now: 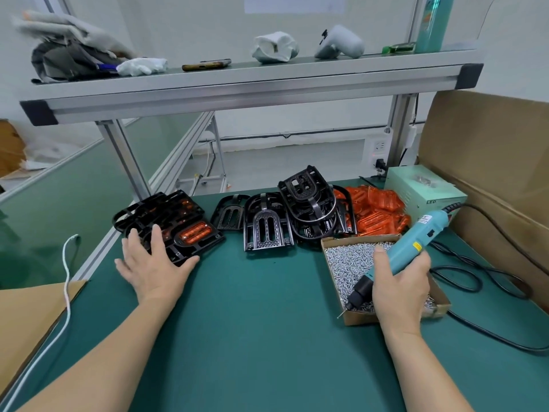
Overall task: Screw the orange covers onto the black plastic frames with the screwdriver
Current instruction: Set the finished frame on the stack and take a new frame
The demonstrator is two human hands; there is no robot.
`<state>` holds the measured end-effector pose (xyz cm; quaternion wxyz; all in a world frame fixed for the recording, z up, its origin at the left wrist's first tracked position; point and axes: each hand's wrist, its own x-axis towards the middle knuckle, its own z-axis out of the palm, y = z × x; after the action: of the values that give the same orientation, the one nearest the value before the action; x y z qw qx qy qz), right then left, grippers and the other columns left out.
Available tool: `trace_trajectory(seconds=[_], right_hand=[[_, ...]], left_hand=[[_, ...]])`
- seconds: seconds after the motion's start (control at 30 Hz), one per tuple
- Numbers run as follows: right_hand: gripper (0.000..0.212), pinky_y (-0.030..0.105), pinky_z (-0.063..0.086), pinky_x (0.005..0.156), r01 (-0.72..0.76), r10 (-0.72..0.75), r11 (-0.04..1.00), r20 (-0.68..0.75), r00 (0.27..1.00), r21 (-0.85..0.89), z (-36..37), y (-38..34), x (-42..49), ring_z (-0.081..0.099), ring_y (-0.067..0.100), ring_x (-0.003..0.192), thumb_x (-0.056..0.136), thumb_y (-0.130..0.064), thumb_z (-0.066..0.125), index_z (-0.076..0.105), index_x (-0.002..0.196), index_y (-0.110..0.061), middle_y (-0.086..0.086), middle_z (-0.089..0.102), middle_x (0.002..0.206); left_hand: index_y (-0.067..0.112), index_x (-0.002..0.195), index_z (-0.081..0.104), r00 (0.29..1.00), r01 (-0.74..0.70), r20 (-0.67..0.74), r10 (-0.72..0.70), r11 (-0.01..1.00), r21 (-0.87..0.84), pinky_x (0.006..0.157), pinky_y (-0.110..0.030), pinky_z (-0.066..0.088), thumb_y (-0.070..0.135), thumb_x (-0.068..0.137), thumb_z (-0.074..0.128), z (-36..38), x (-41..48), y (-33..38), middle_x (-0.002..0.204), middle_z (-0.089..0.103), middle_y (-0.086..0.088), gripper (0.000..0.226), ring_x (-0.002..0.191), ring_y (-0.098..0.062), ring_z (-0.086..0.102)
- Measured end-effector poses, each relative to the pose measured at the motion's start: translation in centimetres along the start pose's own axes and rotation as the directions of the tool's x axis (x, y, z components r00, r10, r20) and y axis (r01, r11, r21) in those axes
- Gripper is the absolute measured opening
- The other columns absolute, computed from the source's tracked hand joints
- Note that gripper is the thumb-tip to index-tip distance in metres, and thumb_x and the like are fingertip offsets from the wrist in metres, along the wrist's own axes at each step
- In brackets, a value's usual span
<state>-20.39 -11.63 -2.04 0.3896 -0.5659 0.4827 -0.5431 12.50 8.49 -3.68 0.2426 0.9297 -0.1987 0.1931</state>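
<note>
1. Counting what looks finished, we see a stack of black frames at middle left. An orange cover is already seated in the top one. We judge this stack done, though the screws are too small to confirm.
2. Our left hand lies flat on the near edge of that stack, fingers spread and gripping nothing.
3. Bare frames with no covers wait at centre frame, some flat and some piled. Loose orange covers are heaped just to their right, so we judge much of the work is left.
4. Our right hand is wrapped round the blue screwdriver at middle right. Its bit angles down and left over the near edge of the screw box. We cannot tell whether a screw sits on the bit.
5. With neither hand on a bare frame, we judge ourselves between pieces. A fresh frame and cover come next.
</note>
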Motion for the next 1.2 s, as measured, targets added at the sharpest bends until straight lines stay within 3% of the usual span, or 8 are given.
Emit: trace_trajectory(seconds=[0.2,0.37,0.53,0.67,0.77,1.0,1.1,1.2], right_hand=[[0.061,0.037,0.037,0.084,0.006,-0.006,1.000,0.005,1.000,0.016,-0.1,-0.1,-0.1,0.052,0.027,0.093,0.095,-0.036,0.068,0.040,0.139,-0.002,0.007,0.058,0.103],[0.054,0.034,0.034,0.081,0.008,-0.008,1.000,-0.004,1.000,0.026,-0.1,-0.1,-0.1,0.051,0.027,0.088,0.095,-0.034,0.068,0.043,0.132,-0.004,0.005,0.057,0.098],[0.056,0.033,0.033,0.081,0.004,-0.004,1.000,-0.002,1.000,0.029,-0.1,0.0,-0.1,0.051,0.026,0.089,0.095,-0.035,0.068,0.043,0.133,-0.004,0.004,0.057,0.098],[0.055,0.031,0.031,0.078,0.006,-0.006,0.999,-0.002,1.000,0.042,-0.1,0.0,-0.1,0.049,0.025,0.087,0.095,-0.035,0.068,0.043,0.133,-0.003,0.000,0.054,0.093],[0.049,0.033,0.031,0.076,0.010,-0.009,0.999,-0.004,1.000,0.041,-0.1,0.1,-0.1,0.051,0.028,0.087,0.094,-0.033,0.069,0.045,0.124,-0.003,0.004,0.057,0.094],[0.050,0.036,0.035,0.081,0.010,-0.010,1.000,0.004,1.000,0.029,-0.2,-0.2,-0.1,0.054,0.030,0.092,0.095,-0.032,0.069,0.045,0.126,-0.002,0.013,0.061,0.102],[0.048,0.037,0.037,0.081,0.009,-0.010,0.999,0.010,1.000,0.032,-0.1,-0.2,-0.1,0.055,0.031,0.092,0.095,-0.033,0.069,0.045,0.126,-0.004,0.011,0.060,0.100],[0.048,0.035,0.035,0.081,0.006,-0.006,0.999,0.008,1.000,0.037,-0.1,-0.1,-0.1,0.054,0.030,0.092,0.094,-0.033,0.068,0.045,0.126,-0.006,0.009,0.060,0.100]], left_hand=[[0.023,0.151,0.031,0.994,-0.103,0.030,0.101,0.992,0.068,0.118,-0.060,0.002,0.070,0.064,0.077,0.0,-0.5,-0.1,0.158,0.017,-0.018,0.109,0.150,-0.035,0.004],[0.027,0.150,0.037,0.980,-0.197,0.028,0.195,0.972,0.128,0.118,-0.058,0.001,0.087,0.066,0.055,-0.5,-1.0,0.1,0.154,0.025,-0.017,0.105,0.149,-0.036,0.009],[0.037,0.132,0.061,0.941,-0.339,0.086,0.328,0.922,0.188,0.117,-0.063,0.004,0.063,0.072,0.056,-1.0,-1.1,0.7,0.146,0.041,-0.016,0.065,0.145,-0.041,0.018],[0.032,0.114,0.072,0.951,-0.300,0.167,0.259,0.904,0.304,0.116,-0.063,0.000,0.044,0.078,0.067,-1.0,-1.0,1.5,0.143,0.047,-0.014,0.038,0.145,-0.041,0.018],[0.027,0.114,0.070,0.962,-0.257,0.170,0.214,0.919,0.299,0.117,-0.062,0.000,0.039,0.076,0.066,-0.9,-0.9,1.7,0.144,0.045,-0.015,0.040,0.145,-0.041,0.017],[0.022,0.116,0.063,0.941,-0.336,0.141,0.307,0.899,0.281,0.117,-0.059,-0.001,0.062,0.081,0.060,-0.3,-1.0,2.8,0.143,0.047,-0.013,0.054,0.145,-0.038,0.020],[0.024,0.114,0.067,0.909,-0.417,0.108,0.403,0.878,0.234,0.117,-0.058,-0.001,0.055,0.087,0.059,0.2,0.0,4.3,0.144,0.050,-0.006,0.042,0.147,-0.032,0.022],[0.030,0.126,0.062,0.867,-0.491,0.209,0.453,0.847,0.202,0.118,-0.056,-0.006,0.049,0.093,0.051,1.1,1.5,6.4,0.150,0.046,0.003,0.040,0.151,-0.028,0.015]])
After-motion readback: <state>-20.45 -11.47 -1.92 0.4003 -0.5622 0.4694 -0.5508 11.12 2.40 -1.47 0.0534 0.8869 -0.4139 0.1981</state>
